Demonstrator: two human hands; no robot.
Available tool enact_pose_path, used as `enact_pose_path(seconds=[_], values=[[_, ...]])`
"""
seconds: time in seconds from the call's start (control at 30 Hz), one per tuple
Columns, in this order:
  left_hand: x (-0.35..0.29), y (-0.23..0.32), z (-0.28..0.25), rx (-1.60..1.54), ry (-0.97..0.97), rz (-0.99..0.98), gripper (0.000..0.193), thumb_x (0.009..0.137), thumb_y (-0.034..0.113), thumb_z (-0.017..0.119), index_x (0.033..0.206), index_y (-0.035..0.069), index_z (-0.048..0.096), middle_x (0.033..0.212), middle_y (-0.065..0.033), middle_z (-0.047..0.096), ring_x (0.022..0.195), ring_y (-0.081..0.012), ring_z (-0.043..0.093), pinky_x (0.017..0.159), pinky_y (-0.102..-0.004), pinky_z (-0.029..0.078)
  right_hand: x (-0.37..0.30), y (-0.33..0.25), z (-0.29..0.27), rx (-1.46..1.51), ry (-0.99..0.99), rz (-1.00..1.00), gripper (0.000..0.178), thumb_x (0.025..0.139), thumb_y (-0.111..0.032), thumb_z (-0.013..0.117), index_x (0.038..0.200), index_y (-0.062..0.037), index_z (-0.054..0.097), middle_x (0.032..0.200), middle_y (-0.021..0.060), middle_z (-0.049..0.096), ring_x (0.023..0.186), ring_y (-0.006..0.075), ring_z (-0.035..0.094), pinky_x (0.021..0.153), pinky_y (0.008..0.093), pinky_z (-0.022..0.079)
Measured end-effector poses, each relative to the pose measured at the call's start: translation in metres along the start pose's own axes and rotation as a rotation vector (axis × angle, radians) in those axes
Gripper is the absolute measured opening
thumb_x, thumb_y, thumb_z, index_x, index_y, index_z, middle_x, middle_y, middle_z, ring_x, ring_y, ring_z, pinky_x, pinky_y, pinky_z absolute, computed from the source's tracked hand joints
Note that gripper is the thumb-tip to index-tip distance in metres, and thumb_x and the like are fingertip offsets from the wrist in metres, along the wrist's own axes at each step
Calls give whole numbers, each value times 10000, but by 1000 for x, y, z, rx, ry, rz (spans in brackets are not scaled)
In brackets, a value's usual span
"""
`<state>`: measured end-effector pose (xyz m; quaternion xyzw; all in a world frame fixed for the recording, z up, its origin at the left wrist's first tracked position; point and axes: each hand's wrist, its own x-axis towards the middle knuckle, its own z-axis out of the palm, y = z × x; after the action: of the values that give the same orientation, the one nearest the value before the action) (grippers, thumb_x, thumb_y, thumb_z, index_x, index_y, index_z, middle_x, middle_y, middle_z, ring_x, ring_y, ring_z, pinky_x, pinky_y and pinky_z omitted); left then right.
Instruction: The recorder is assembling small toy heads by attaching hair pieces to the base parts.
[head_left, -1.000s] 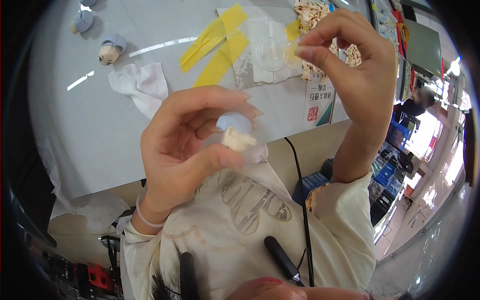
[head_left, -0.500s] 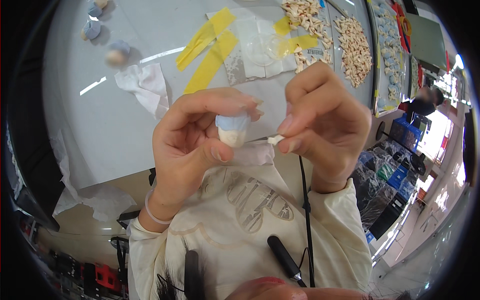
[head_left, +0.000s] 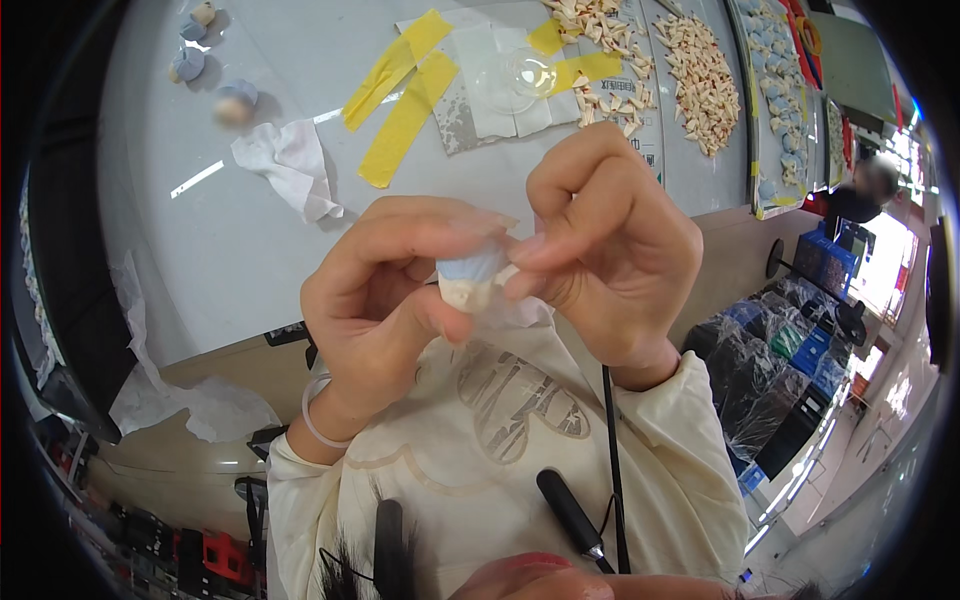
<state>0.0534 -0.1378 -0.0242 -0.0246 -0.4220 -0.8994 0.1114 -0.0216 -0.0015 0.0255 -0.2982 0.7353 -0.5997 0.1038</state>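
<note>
In front of my chest my left hand (head_left: 365,275) grips a small rounded figure (head_left: 466,285), light blue on top and cream below, between thumb and fingers. My right hand (head_left: 620,245) pinches a tiny cream piece (head_left: 507,274) between thumb and forefinger. That piece meets the right side of the figure; the fingertips partly hide the contact. Similar blue-and-cream figures (head_left: 187,66) lie at the far left of the grey table (head_left: 270,270).
A crumpled white cloth (head_left: 290,165) lies left of centre. Beyond my hands are yellow tape strips (head_left: 408,120) and a clear round dish (head_left: 528,75). Piles of small cream pieces with reddish tips (head_left: 703,80) and a tray of blue pieces (head_left: 785,120) are at right.
My right hand has moved left, bringing the tiny cream piece from a gap away up against the figure. My left hand has kept its hold on the figure.
</note>
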Motion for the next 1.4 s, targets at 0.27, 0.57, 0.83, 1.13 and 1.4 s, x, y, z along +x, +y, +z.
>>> enact_pose_path(seconds=[0.27,0.57,0.83,1.13,1.4], values=[[-1,7,4,22,41,-23,369,748,61,648,1043,-77,474,1056,-186,527,976,-249,544,806,-318,477,-2,-6,-5,-61,17,-6,252,590,-109,769,689,-23,554,737,60,469,627,110,410,550,210,315],[0,7,2,-124,80,-206,422,730,97,676,1051,-73,462,1068,-197,530,913,-176,551,764,-264,495,-2,-1,-13,-95,33,-14,341,578,-190,784,759,8,573,779,81,518,706,158,475,621,242,359],[0,12,11,-41,154,-270,487,696,255,704,1025,-23,478,1022,-157,539,909,-173,526,795,-273,441,0,-5,-8,-295,-40,-99,260,603,-182,764,728,-21,603,730,77,534,683,150,471,596,246,357],[-2,6,4,-74,192,-199,475,754,239,665,1073,-46,456,1048,-158,546,885,-167,559,776,-281,475,-9,-2,-5,-46,147,59,250,641,-178,743,707,-13,568,718,81,510,647,121,445,565,223,339],[-1,10,4,-145,183,-268,489,785,286,626,1111,-29,442,1061,-150,537,962,-253,557,845,-341,434,-7,2,-6,577,107,408,98,676,-1,647,751,0,584,778,53,535,748,129,481,695,237,374]])
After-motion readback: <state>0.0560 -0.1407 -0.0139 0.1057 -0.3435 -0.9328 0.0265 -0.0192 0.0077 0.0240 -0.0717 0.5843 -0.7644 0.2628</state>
